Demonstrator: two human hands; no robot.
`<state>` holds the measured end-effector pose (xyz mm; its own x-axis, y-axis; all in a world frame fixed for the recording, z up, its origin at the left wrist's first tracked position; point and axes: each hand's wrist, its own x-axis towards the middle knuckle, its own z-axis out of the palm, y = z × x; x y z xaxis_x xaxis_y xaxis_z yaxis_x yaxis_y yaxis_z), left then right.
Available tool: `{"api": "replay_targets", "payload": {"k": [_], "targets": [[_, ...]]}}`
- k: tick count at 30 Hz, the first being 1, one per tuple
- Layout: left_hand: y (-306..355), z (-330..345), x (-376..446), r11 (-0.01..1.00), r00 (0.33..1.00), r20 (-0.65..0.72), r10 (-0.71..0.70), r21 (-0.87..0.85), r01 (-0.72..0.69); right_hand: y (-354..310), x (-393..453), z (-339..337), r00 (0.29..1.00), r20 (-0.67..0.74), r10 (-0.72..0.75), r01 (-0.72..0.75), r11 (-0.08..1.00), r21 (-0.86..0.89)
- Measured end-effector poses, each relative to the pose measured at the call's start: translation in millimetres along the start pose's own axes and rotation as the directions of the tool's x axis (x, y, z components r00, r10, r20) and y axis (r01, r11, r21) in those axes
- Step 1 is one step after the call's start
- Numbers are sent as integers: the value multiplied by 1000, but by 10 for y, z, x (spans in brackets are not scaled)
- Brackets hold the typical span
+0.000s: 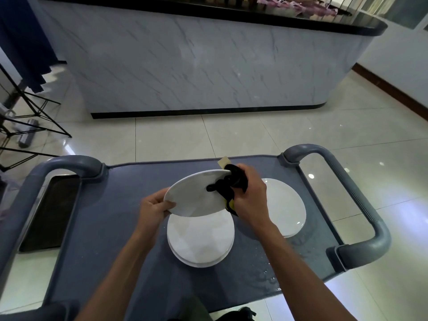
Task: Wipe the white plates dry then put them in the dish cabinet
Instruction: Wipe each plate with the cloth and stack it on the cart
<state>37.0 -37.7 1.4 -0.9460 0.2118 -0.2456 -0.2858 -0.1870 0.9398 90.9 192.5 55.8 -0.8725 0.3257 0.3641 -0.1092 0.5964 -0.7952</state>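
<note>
I hold one white plate [193, 195] tilted above the grey cart top [111, 228]. My left hand [152, 210] grips its left rim, thumb on top. My right hand [249, 195] grips a black cloth with a yellow patch [229, 184] and presses it against the plate's right edge. Under the held plate lies a stack of white plates [200, 242]. Another white plate [286, 207] lies flat to the right, partly hidden by my right arm.
Water drops [266, 272] spot the cart top near its right front. Grey handles [361, 205] frame both cart ends. A dark tray [51, 212] sits low on the left. A marble counter [208, 66] stands ahead across the tiled floor; a black stand [34, 117] is at left.
</note>
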Motion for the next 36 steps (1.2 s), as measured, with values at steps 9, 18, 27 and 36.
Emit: {"api": "replay_targets", "payload": {"k": [9, 18, 27, 36], "targets": [[-114, -111, -44, 897, 922, -50, -384, -258, 359, 62, -73, -88, 978, -173, -115, 96, 989, -110], [85, 111, -125, 773, 841, 250, -479, -335, 540, 125, -223, 63, 940, -148, -307, 269, 935, -231], [146, 204, -141, 626, 868, 132, -479, -642, 443, 173, -298, 22, 952, 26, -305, 304, 930, -208], [163, 73, -87, 742, 926, 72, -371, -576, 342, 257, -297, -117, 947, 172, -272, 305, 929, -210]]}}
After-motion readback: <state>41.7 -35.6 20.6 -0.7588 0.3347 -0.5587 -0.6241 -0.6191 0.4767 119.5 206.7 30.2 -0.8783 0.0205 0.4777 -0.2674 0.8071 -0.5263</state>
